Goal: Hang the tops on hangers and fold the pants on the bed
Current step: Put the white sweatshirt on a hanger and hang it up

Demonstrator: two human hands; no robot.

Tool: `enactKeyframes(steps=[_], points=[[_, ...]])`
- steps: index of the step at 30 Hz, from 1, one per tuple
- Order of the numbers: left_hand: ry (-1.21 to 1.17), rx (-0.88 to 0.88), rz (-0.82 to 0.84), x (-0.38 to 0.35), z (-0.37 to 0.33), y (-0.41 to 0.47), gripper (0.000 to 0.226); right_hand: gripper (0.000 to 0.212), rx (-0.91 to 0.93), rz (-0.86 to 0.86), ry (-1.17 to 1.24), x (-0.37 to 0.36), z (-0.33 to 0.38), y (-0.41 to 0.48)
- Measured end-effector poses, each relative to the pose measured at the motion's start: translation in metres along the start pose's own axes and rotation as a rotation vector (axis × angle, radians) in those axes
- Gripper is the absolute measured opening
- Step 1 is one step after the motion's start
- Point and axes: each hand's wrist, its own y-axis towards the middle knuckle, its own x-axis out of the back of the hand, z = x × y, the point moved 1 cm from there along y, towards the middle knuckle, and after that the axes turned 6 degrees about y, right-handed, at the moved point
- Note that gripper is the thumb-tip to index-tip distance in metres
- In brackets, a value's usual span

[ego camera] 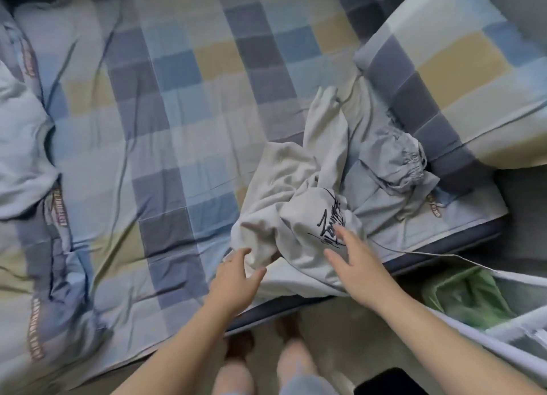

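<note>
A crumpled cream top [296,193] with a black scribbled print lies in a heap near the bed's front edge. Behind it to the right sits a bunched grey garment [393,166] with an elastic waistband. My left hand [236,276] reaches to the heap's lower left corner, fingers spread and just touching the cloth. My right hand [352,261] hovers over the printed part with straight fingers, holding nothing. No hanger is in view.
The bed [183,104] carries a blue, grey and yellow checked sheet. A matching pillow [450,69] lies at the back right, a rumpled quilt [26,146] along the left. A white basket [509,314] with green cloth stands on the floor at right. My feet show below.
</note>
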Motion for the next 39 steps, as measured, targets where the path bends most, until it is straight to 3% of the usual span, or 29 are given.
enactKeyframes(steps=[8, 11, 14, 16, 18, 22, 25, 27, 30, 34, 37, 39], points=[[-0.285, 0.202, -0.248, -0.042, 0.056, 0.201, 0.051, 0.056, 0.294, 0.004, -0.316, -0.089, 0.026, 0.228], [-0.362, 0.185, -0.229, -0.057, 0.066, 0.256, 0.048, 0.057, 0.390, 0.035, -0.515, -0.125, 0.034, 0.306], [-0.436, 0.214, -0.207, -0.074, 0.069, 0.283, 0.045, 0.071, 0.442, 0.125, -0.806, -0.157, 0.027, 0.359], [-0.429, 0.209, -0.123, -0.082, 0.071, 0.289, 0.047, 0.082, 0.432, 0.185, -0.935, -0.175, 0.018, 0.377], [-0.422, 0.167, -0.016, -0.088, 0.072, 0.289, 0.038, 0.077, 0.419, 0.157, -0.949, -0.189, 0.012, 0.382], [-0.436, 0.147, 0.112, -0.091, 0.073, 0.274, 0.013, 0.035, 0.497, 0.080, -0.987, -0.190, 0.010, 0.371], [-0.401, 0.159, 0.047, -0.079, 0.075, 0.253, 0.009, 0.019, 0.562, 0.065, -0.979, -0.170, 0.017, 0.350], [-0.330, 0.166, -0.022, -0.066, 0.077, 0.231, 0.004, 0.020, 0.570, 0.058, -0.893, -0.153, 0.026, 0.325], [-0.282, 0.149, -0.082, -0.041, 0.072, 0.182, 0.028, 0.022, 0.586, 0.044, -0.730, -0.122, 0.043, 0.273], [-0.419, 0.114, -0.125, 0.009, 0.047, 0.092, 0.054, 0.024, 0.561, -0.034, -0.458, -0.069, 0.068, 0.178], [-0.520, 0.024, -0.129, 0.052, 0.018, 0.013, 0.068, 0.023, 0.487, -0.104, -0.179, -0.023, 0.092, 0.093], [-0.601, -0.044, -0.154, 0.076, 0.003, -0.038, 0.063, 0.029, 0.474, -0.105, -0.063, 0.006, 0.112, 0.034]])
